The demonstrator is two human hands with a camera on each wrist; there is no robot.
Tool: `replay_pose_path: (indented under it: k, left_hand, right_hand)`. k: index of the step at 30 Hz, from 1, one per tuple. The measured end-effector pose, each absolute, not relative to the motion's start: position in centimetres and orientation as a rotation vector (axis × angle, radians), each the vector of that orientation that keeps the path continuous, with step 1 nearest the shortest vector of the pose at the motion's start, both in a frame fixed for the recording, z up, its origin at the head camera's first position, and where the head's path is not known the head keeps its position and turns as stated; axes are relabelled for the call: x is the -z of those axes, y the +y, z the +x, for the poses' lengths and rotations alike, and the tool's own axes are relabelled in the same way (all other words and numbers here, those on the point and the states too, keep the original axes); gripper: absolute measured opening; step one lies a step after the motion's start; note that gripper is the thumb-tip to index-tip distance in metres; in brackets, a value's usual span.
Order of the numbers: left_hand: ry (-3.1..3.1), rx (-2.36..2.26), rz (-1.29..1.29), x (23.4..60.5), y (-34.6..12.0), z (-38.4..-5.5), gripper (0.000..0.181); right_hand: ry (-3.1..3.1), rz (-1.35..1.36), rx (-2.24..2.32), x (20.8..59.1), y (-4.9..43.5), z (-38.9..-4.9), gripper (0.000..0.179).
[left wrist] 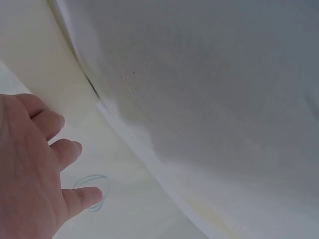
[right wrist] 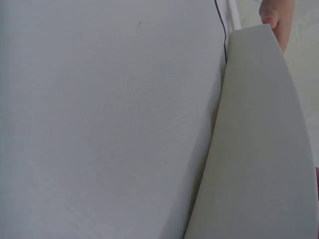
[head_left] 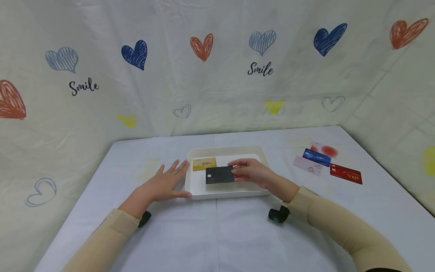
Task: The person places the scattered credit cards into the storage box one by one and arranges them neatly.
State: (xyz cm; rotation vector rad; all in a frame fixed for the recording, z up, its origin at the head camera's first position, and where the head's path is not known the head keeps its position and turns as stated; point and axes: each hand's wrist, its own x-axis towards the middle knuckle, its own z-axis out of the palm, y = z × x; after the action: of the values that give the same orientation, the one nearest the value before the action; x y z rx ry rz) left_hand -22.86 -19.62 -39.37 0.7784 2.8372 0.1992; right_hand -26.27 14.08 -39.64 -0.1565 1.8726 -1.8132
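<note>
A white shallow tray (head_left: 227, 195) lies on the table. My right hand (head_left: 253, 174) reaches over its right side and pinches the right end of a black VIP card (head_left: 219, 175) above the tray floor. Behind it, a gold card (head_left: 203, 163) lies in the tray, its lower right corner partly covered by the black card. With fingers spread straight, my left hand (head_left: 167, 183) rests against the tray's left edge. The left wrist view shows this hand (left wrist: 30, 169) beside the tray wall (left wrist: 45, 59). In the right wrist view the tray wall (right wrist: 259, 134) hides nearly all of the right hand.
Right of the tray lies a loose group: a blue VIP card (head_left: 316, 157), a red VIP card (head_left: 346, 173), a pale pink card (head_left: 307, 166) and a white card with red circles (head_left: 329, 151). A curtain printed with hearts (head_left: 217, 83) stands behind the white-covered table (head_left: 197, 234).
</note>
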Motion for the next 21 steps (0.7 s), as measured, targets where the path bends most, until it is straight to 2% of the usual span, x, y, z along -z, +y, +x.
replay_pose_path:
  k: [21]
  left_hand:
    - [2.833,-0.228,0.772,39.2,-19.6,-23.0,0.114]
  right_hand:
    - [1.917,-0.098,1.753,40.2,10.4,-27.0,0.039]
